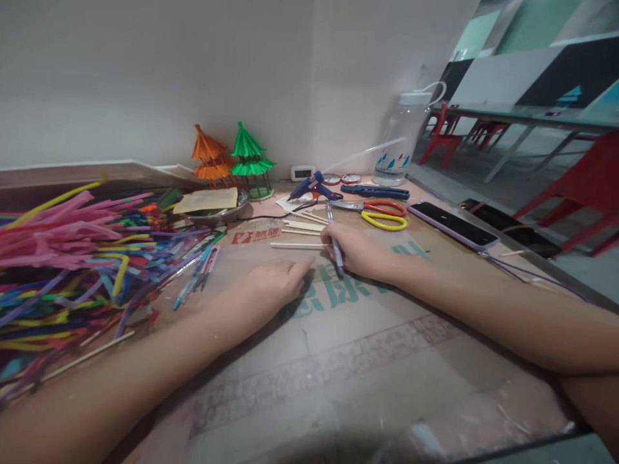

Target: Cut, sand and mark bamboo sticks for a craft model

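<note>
My right hand [355, 250] is closed around a slim pale pen [336, 241], which stands tilted with its upper end pointing toward the wall. A thin wooden stick [297, 245] lies sideways, its right end meeting my right hand; whether the fingers also grip it I cannot tell. My left hand [268, 283] rests low over the board just in front of that stick, the index finger stretched to the right, with nothing seen in it. Several more wooden sticks [304, 227] lie just behind. Both hands are over a printed, plastic-covered board [329, 361].
Pipe cleaners [62, 232] heap up on the left beside pens [198, 274]. Behind stand orange [211, 158] and green [251, 161] pagoda models, a bowl [213, 212], a glue gun [314, 188] and a bottle [396, 142]. Scissors [384, 216], a cutter [374, 191] and a phone [452, 224] lie right.
</note>
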Demonstrator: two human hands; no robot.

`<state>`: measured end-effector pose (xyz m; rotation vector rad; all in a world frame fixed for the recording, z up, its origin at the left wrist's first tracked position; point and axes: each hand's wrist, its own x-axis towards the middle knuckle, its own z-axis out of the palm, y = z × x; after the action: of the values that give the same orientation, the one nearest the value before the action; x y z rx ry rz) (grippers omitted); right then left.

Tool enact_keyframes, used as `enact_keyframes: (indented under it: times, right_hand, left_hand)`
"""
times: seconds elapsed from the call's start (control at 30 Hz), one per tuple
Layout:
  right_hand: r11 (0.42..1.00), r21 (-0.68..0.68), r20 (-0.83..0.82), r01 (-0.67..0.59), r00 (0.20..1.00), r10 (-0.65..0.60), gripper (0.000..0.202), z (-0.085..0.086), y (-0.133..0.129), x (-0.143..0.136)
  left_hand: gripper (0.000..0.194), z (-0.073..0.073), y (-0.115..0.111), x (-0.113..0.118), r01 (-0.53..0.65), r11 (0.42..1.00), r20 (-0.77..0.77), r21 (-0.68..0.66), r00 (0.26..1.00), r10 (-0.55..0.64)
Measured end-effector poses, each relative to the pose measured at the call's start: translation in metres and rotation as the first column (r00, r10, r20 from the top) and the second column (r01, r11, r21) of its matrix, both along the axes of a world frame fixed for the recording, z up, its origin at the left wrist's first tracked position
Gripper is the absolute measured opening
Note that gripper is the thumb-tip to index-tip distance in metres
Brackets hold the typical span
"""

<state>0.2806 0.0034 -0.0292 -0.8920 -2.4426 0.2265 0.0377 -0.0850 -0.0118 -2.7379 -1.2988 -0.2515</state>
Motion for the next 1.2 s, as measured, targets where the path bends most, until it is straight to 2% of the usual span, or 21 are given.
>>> enact_keyframes:
  times: [0.07,0.1,0.23,0.37,0.47,0.57,0.63,0.7,0.83,1.0,1.13,1.2]
  right_hand:
    - [1.0,0.003,-0.009,-0.015,1.0,0.015,0.017,0.0,0.001,-0.001]
    - [1.0,-0.008,-0.015,-0.016,1.0,0.016,0.018,0.001,0.0,-0.002]
    - [0.998,-0.055,-0.054,0.017,0.998,-0.02,0.015,0.003,0.0,-0.002]
    - [0.999,-0.052,-0.071,0.011,0.997,-0.014,0.02,-0.001,0.003,-0.002]
    - [0.999,-0.046,-0.064,0.007,0.998,-0.01,0.021,-0.004,0.006,-0.002]
    - [1.0,-0.03,-0.054,0.007,0.998,-0.008,0.021,-0.006,0.007,-0.002]
    - [1.0,-0.024,-0.05,0.006,0.999,-0.007,0.017,-0.005,0.006,-0.003]
    - [1.0,-0.024,-0.046,-0.004,0.999,0.003,0.011,-0.005,0.005,-0.003]
    - [0.999,-0.032,-0.008,-0.041,0.999,0.041,0.009,-0.002,0.007,0.002]
    - [0.998,-0.013,-0.002,-0.06,0.998,0.06,0.007,0.002,0.018,0.008]
    - [1.0,-0.026,-0.017,-0.008,1.0,0.008,0.013,0.014,0.013,0.011]
    - [0.997,-0.061,-0.037,0.048,0.998,-0.051,0.015,0.023,0.004,0.02]
  left_hand:
    - [0.057,0.002,0.0,-0.003,-0.013,0.998,-0.013,0.064,1.0,0.014]
    - [0.057,0.004,0.0,-0.004,-0.03,0.997,0.017,0.071,0.999,0.029]
    - [0.034,0.016,-0.002,-0.002,-0.108,0.994,0.244,-0.009,0.964,0.107]
    - [0.035,0.022,-0.01,0.004,-0.048,0.995,0.269,-0.083,0.961,0.068]
    - [0.028,0.018,-0.014,0.006,0.025,0.997,0.169,-0.068,0.985,-0.013]
    - [0.025,0.011,-0.013,0.006,0.092,0.995,0.007,0.031,0.996,-0.092]
    - [0.024,0.005,-0.009,0.007,0.133,0.987,0.009,0.088,0.991,-0.134]
    - [0.023,-0.002,-0.005,0.007,0.154,0.986,0.108,0.07,0.981,-0.161]
    - [0.031,-0.012,-0.006,0.008,0.103,0.988,0.229,-0.114,0.971,-0.074]
    - [0.068,-0.013,-0.008,0.007,-0.024,0.979,0.153,-0.202,0.987,0.056]
    - [0.064,-0.014,0.005,-0.001,0.01,0.96,0.055,-0.279,0.998,0.005]
    - [0.066,-0.015,0.012,-0.01,-0.019,0.966,0.025,-0.258,0.999,0.026]
